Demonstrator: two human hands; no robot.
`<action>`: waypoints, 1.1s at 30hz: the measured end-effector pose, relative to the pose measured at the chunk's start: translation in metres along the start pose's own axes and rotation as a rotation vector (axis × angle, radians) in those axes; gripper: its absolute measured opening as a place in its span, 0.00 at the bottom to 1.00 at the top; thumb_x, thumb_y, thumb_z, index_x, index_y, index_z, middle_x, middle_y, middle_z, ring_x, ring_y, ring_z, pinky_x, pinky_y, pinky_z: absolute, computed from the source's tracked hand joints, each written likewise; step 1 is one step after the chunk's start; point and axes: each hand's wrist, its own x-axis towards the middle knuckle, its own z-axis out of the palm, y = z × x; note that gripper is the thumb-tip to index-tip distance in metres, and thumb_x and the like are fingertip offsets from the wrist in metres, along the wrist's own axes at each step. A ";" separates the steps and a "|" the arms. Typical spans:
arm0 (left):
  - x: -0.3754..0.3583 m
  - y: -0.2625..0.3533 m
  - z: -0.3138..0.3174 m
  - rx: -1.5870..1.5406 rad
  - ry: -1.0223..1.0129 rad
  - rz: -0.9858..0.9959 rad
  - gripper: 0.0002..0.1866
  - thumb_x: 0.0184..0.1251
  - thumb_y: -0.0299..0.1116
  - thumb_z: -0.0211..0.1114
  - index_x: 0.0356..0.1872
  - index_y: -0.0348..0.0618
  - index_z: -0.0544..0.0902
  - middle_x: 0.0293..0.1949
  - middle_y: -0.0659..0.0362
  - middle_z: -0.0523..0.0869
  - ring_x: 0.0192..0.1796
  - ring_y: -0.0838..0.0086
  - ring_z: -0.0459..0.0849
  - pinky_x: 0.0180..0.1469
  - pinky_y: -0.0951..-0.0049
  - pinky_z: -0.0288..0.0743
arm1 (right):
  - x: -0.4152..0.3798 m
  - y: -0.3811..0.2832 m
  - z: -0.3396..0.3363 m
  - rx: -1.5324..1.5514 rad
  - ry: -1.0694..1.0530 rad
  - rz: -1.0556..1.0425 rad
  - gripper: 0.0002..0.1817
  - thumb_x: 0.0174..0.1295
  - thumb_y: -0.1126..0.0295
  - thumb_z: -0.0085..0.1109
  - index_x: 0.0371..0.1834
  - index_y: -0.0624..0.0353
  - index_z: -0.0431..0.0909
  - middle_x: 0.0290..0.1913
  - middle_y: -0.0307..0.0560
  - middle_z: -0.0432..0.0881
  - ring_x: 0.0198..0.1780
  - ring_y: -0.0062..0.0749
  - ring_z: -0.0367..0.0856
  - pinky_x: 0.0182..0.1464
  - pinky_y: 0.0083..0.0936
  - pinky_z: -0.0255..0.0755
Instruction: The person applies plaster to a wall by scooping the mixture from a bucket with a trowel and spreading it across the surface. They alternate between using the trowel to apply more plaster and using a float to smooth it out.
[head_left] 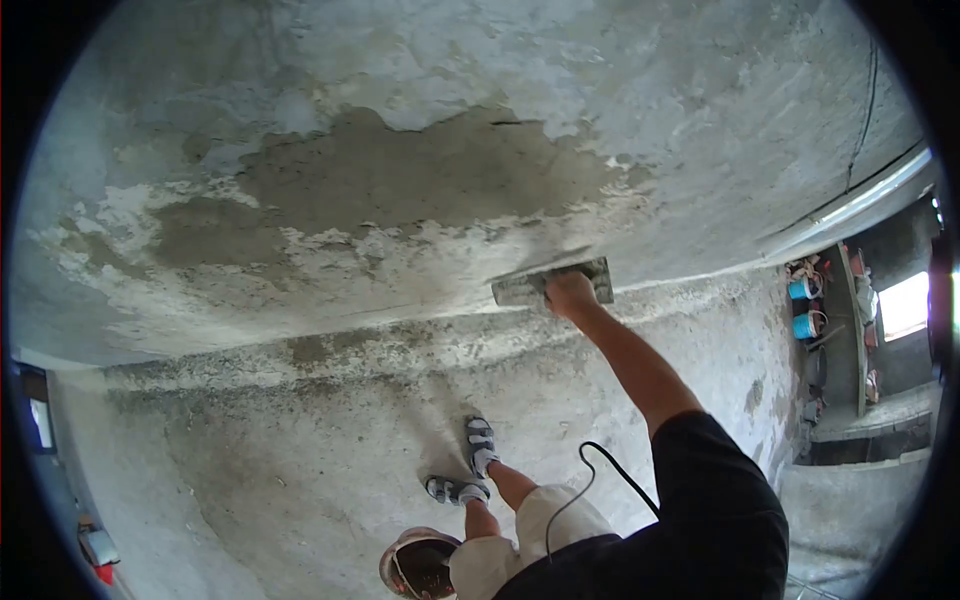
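My right hand (571, 293) is wrapped around the handle of a plastering trowel (520, 290). The trowel's flat rectangular blade lies against the lower part of the wall, close to where wall meets floor; its face is smeared grey. Above it on the wall (700, 130) spreads a darker, rough patch (420, 175) with ragged pale edges. My left hand is out of the picture. A bucket (388, 572) with a dark inside stands beside my legs, partly cut off by the lower edge.
My sandalled feet (480, 436) are on the bare concrete floor (310, 480). A black cable (600, 450) loops beside my shirt. At the right are blue buckets (804, 326), a plank (856, 340) and a bright window (904, 305). A cable (862, 125) hangs along the wall.
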 end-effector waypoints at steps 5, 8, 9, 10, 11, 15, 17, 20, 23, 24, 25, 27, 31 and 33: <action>-0.003 -0.019 -0.017 0.241 0.030 0.037 0.21 0.72 0.53 0.55 0.37 0.43 0.80 0.23 0.59 0.81 0.24 0.70 0.77 0.22 0.67 0.68 | -0.071 -0.034 -0.081 0.232 0.372 -0.067 0.20 0.59 0.46 0.60 0.32 0.52 0.83 0.29 0.47 0.85 0.31 0.36 0.84 0.35 0.41 0.79; -0.004 -0.031 -0.019 0.393 0.032 0.054 0.22 0.73 0.54 0.55 0.38 0.43 0.80 0.24 0.58 0.81 0.25 0.69 0.78 0.23 0.67 0.69 | -0.088 -0.026 -0.202 0.197 1.070 -0.299 0.21 0.57 0.52 0.68 0.20 0.57 0.76 0.18 0.43 0.78 0.16 0.26 0.74 0.17 0.27 0.71; -0.005 -0.034 -0.021 0.426 0.026 0.055 0.22 0.73 0.54 0.55 0.39 0.43 0.81 0.24 0.58 0.82 0.25 0.69 0.78 0.23 0.67 0.69 | -0.091 -0.026 -0.238 0.228 1.167 -0.251 0.22 0.57 0.52 0.69 0.20 0.57 0.76 0.17 0.43 0.77 0.14 0.26 0.73 0.15 0.26 0.68; 0.000 -0.040 -0.017 0.403 0.039 0.049 0.22 0.73 0.54 0.55 0.36 0.43 0.80 0.24 0.60 0.80 0.24 0.70 0.77 0.22 0.68 0.68 | -0.094 -0.026 -0.275 0.264 1.262 -0.204 0.22 0.56 0.51 0.70 0.19 0.58 0.75 0.16 0.44 0.76 0.13 0.25 0.71 0.13 0.25 0.65; 0.005 -0.046 -0.014 0.380 0.052 0.042 0.22 0.73 0.53 0.56 0.34 0.42 0.80 0.23 0.61 0.79 0.24 0.71 0.76 0.22 0.69 0.67 | -0.095 -0.034 -0.302 0.274 1.170 -0.118 0.20 0.57 0.54 0.70 0.23 0.60 0.78 0.21 0.45 0.79 0.17 0.27 0.75 0.17 0.26 0.68; 0.000 -0.043 0.002 0.147 0.058 -0.013 0.21 0.72 0.52 0.57 0.32 0.42 0.79 0.22 0.63 0.77 0.23 0.73 0.75 0.21 0.70 0.65 | -0.042 -0.069 -0.284 0.210 1.313 -0.324 0.25 0.61 0.46 0.61 0.23 0.58 0.79 0.17 0.46 0.77 0.16 0.33 0.75 0.19 0.30 0.72; -0.004 -0.038 0.009 -0.009 0.044 -0.044 0.21 0.72 0.52 0.57 0.32 0.42 0.79 0.22 0.63 0.77 0.23 0.73 0.74 0.21 0.70 0.65 | -0.009 -0.102 -0.202 0.126 0.979 -0.192 0.25 0.62 0.43 0.57 0.34 0.57 0.84 0.27 0.48 0.84 0.27 0.38 0.83 0.29 0.34 0.78; -0.006 -0.035 0.022 -0.177 0.020 -0.077 0.20 0.72 0.51 0.57 0.31 0.42 0.79 0.21 0.63 0.76 0.22 0.74 0.73 0.21 0.70 0.64 | 0.031 -0.145 -0.093 0.002 0.468 -0.176 0.13 0.57 0.57 0.59 0.34 0.52 0.87 0.33 0.50 0.87 0.36 0.42 0.87 0.38 0.41 0.79; -0.002 -0.036 0.031 -0.283 0.015 -0.095 0.20 0.72 0.50 0.57 0.31 0.43 0.78 0.21 0.63 0.76 0.21 0.74 0.73 0.21 0.70 0.64 | 0.021 -0.172 -0.050 0.095 0.314 -0.178 0.19 0.57 0.50 0.62 0.31 0.55 0.85 0.31 0.53 0.85 0.36 0.45 0.85 0.39 0.42 0.79; -0.002 -0.039 0.033 -0.313 0.014 -0.106 0.20 0.71 0.50 0.58 0.31 0.43 0.78 0.21 0.63 0.76 0.21 0.74 0.73 0.21 0.71 0.64 | 0.014 -0.178 -0.069 0.089 0.319 -0.189 0.19 0.57 0.50 0.62 0.31 0.55 0.85 0.31 0.53 0.85 0.36 0.45 0.85 0.39 0.42 0.79; -0.004 -0.039 0.032 -0.339 0.015 -0.117 0.20 0.71 0.50 0.58 0.30 0.43 0.78 0.21 0.63 0.75 0.21 0.74 0.72 0.21 0.71 0.63 | -0.002 -0.185 -0.095 0.121 0.386 -0.148 0.20 0.57 0.49 0.62 0.31 0.56 0.85 0.30 0.52 0.84 0.34 0.45 0.85 0.39 0.42 0.79; -0.009 -0.049 0.026 -0.358 0.012 -0.134 0.19 0.71 0.50 0.58 0.30 0.43 0.78 0.20 0.64 0.75 0.21 0.74 0.72 0.21 0.71 0.63 | -0.032 -0.188 -0.145 0.158 0.731 -0.185 0.23 0.60 0.46 0.60 0.26 0.58 0.82 0.24 0.48 0.81 0.26 0.40 0.81 0.30 0.39 0.77; -0.014 -0.051 0.024 -0.408 0.004 -0.155 0.19 0.71 0.49 0.58 0.29 0.43 0.77 0.20 0.64 0.74 0.20 0.75 0.71 0.20 0.71 0.62 | -0.047 -0.162 -0.304 0.220 1.240 -0.254 0.28 0.63 0.43 0.58 0.17 0.56 0.74 0.11 0.44 0.70 0.10 0.27 0.66 0.13 0.27 0.64; -0.015 -0.052 0.022 -0.429 0.000 -0.160 0.18 0.71 0.48 0.58 0.29 0.43 0.77 0.19 0.64 0.74 0.20 0.75 0.71 0.20 0.71 0.62 | -0.066 -0.167 -0.365 0.194 1.227 -0.102 0.28 0.63 0.43 0.58 0.20 0.57 0.77 0.14 0.46 0.75 0.13 0.29 0.73 0.13 0.25 0.65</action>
